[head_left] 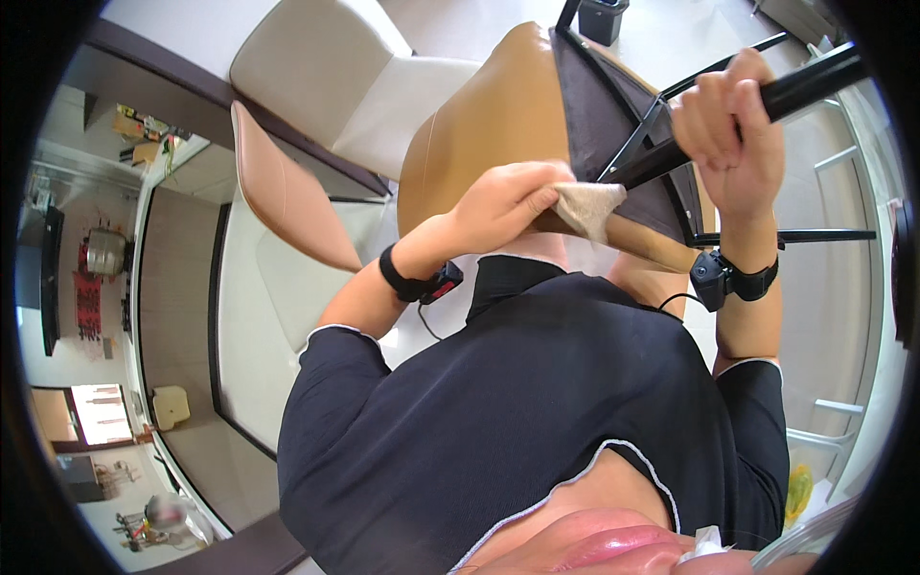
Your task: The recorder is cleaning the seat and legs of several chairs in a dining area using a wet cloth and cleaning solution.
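A tan upholstered chair (pixel 489 129) is tipped over in front of me, its dark underside (pixel 599 110) and black metal legs turned to the right. My right hand (pixel 730 139) is wrapped round one thick black chair leg (pixel 815 82), which points to the upper right. Pinched in the fingers of my left hand (pixel 508 203) is a beige cloth (pixel 591 205). The cloth lies at the seat's near edge, close to the base of that leg; whether it presses on the leg, I cannot tell. Wrist straps with small black devices sit on both my wrists.
A cream chair (pixel 374 91) stands at the far left, with a pink chair back (pixel 287 192) nearer to me. Behind the tipped chair is a black bin (pixel 602 19). Counters with kitchen things, including a metal pot (pixel 105 251), line the left side. White rails (pixel 834 422) are at the right.
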The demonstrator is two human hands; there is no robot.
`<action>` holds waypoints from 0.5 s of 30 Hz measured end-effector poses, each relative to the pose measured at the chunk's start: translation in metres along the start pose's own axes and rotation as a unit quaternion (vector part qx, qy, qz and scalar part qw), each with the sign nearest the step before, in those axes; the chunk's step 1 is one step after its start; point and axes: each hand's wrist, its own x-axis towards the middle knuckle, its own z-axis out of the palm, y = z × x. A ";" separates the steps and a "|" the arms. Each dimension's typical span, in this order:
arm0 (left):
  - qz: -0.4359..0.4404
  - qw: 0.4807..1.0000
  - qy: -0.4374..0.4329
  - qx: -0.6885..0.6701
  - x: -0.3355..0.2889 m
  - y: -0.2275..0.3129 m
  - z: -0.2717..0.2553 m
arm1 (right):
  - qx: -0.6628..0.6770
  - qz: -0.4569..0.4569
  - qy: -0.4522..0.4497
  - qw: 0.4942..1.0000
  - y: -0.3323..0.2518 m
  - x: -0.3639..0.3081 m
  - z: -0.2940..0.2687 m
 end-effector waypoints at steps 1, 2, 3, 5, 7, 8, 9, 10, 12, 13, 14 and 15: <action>-0.031 0.999 0.028 -0.008 0.008 0.010 -0.007 | -0.012 0.010 0.011 1.000 0.000 -0.001 0.002; -0.063 0.996 0.058 -0.017 0.018 0.023 -0.013 | -0.023 0.021 0.022 0.999 0.000 -0.002 0.004; -0.073 0.989 0.124 -0.041 0.030 0.034 -0.016 | -0.060 0.015 0.006 0.998 -0.003 -0.001 0.004; 0.026 0.980 0.194 0.022 0.066 0.022 -0.017 | -0.123 0.008 -0.026 0.992 -0.008 -0.001 -0.010; 0.128 0.953 0.263 0.082 0.092 0.021 -0.018 | -0.238 -0.005 -0.019 0.971 -0.013 0.001 -0.017; 0.065 0.966 0.249 0.009 0.104 0.025 -0.018 | -0.327 -0.055 -0.026 0.943 -0.016 0.004 -0.021; 0.000 0.971 0.230 -0.064 0.114 0.030 -0.017 | -0.343 -0.044 -0.015 0.938 -0.019 0.003 -0.022; 0.009 0.972 0.225 -0.065 0.124 0.035 -0.015 | -0.359 -0.033 -0.004 0.933 -0.021 0.002 -0.022; 0.014 0.933 0.201 -0.298 0.135 0.043 -0.008 | -0.331 0.027 -0.011 0.943 -0.023 0.003 -0.022; 0.008 0.917 0.192 -0.350 0.138 0.046 -0.006 | -0.304 0.056 0.002 0.951 -0.022 0.002 -0.021; 0.012 0.917 0.186 -0.353 0.140 0.046 -0.006 | -0.278 0.087 0.018 0.956 -0.021 0.001 -0.020; -0.012 0.934 0.175 -0.311 0.142 0.046 -0.006 | -0.309 0.077 0.030 0.947 -0.023 0.001 -0.014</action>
